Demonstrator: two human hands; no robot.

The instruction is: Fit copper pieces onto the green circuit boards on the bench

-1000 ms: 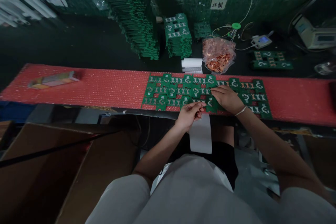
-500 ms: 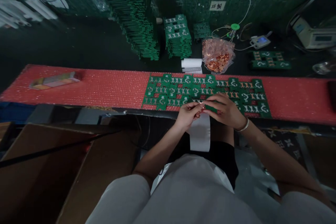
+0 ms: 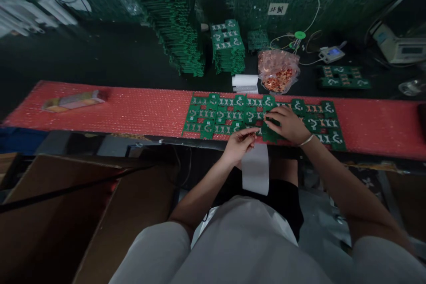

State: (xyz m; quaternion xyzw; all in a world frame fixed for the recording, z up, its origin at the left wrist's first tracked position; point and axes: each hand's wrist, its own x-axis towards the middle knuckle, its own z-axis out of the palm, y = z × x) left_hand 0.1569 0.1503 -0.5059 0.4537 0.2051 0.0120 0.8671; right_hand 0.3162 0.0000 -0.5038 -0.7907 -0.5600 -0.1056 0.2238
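Observation:
Green circuit boards (image 3: pixel 226 115) lie side by side in a block on a red bubble-wrap sheet (image 3: pixel 143 111). Some boards at the right carry copper-coloured pieces on their pads. My left hand (image 3: pixel 240 144), at the front edge of the boards, is curled around several small copper pieces (image 3: pixel 252 137). Over the middle boards is my right hand (image 3: pixel 288 123), its fingertips pinched together at a board's surface. Whatever sits between those fingertips is too small to make out. A white paper strip (image 3: pixel 255 173) hangs from the table edge below my hands.
A clear bag of copper pieces (image 3: pixel 279 75) stands behind the boards, beside a white roll (image 3: pixel 244 80). Tall board stacks (image 3: pixel 176 26) and a shorter stack (image 3: pixel 229 49) rise at the back. More boards (image 3: pixel 344 76) lie at the right. A cardboard box (image 3: pixel 49 213) is at lower left.
My right hand has moved away from my left hand, up and to the right onto the boards. My left hand stays nearly in place, with copper pieces now showing more clearly.

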